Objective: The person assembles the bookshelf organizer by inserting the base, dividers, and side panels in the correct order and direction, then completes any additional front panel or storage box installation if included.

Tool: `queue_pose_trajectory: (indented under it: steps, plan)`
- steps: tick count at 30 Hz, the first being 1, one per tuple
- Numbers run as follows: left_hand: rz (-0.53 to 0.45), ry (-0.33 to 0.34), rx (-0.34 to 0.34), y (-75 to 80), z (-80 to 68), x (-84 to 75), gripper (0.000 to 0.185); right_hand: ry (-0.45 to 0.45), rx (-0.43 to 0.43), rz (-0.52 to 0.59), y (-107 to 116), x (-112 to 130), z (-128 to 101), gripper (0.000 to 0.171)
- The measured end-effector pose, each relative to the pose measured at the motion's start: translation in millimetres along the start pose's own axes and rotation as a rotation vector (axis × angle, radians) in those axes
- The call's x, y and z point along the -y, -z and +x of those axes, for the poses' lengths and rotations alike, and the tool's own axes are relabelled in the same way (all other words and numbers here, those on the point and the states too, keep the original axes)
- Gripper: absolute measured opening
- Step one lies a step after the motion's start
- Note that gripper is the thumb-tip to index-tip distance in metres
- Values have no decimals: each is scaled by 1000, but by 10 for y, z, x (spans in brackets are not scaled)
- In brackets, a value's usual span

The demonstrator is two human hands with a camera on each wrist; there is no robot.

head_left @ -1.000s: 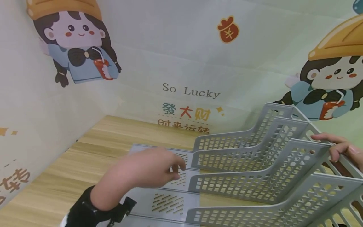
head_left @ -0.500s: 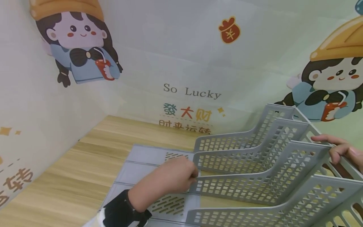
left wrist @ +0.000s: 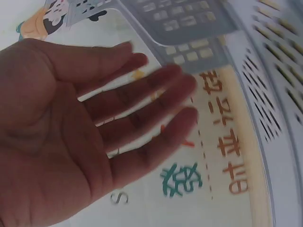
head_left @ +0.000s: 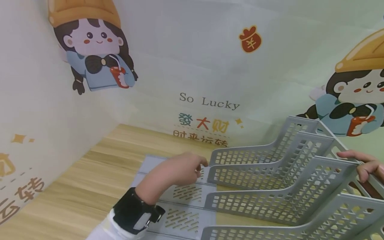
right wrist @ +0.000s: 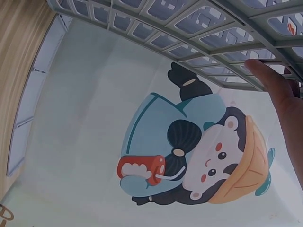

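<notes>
A grey plastic file rack (head_left: pixel 336 161), with several perforated upright dividers, stands on the right of the wooden table. From its front end flat grey slotted panels (head_left: pixel 167 198) extend left. My left hand (head_left: pixel 180 170) is over these panels, its fingertips near the front end of the second divider from the back. In the left wrist view the left hand (left wrist: pixel 94 127) has relaxed, spread fingers and holds nothing. At the rack's tall back side my right hand (head_left: pixel 369 166) grips the top edge. The right wrist view shows one finger (right wrist: pixel 272 85) against the lattice; the rest is cut off.
A printed paper backdrop (head_left: pixel 186 63) with cartoon figures and lettering rises directly behind the rack. Another printed sheet (head_left: pixel 27 100) stands along the left side. Wooden tabletop (head_left: pixel 99 173) shows left of the panels.
My left hand moved right to the front end of the third divider, then back from it toward the second. The right hand has kept its grip. The head view has shifted slightly.
</notes>
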State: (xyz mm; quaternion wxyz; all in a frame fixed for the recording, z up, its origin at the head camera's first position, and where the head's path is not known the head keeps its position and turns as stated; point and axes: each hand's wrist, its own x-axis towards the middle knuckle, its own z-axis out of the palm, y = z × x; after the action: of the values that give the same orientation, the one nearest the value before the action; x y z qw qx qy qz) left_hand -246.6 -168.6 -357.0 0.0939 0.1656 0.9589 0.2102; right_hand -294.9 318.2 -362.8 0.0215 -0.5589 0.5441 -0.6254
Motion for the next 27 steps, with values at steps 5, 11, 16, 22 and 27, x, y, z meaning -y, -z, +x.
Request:
queue_pose_trajectory:
  steps: [5,11,16,22,27]
  plan:
    - [104,-6,38,-90,438,-104,48,46,81,242,-6,-23,34,43]
    - [113,-35,74,-352,729,32,20,23,-24,74,-6,-26,-99,49]
    - [96,-66,37,-389,751,127,26,12,-28,-24,-69,11,-80,57]
    - [73,-86,50,-375,753,162,30,55,13,142,-85,0,16,45]
    - [69,-109,65,-369,756,180,38,56,0,48,19,-20,-48,44]
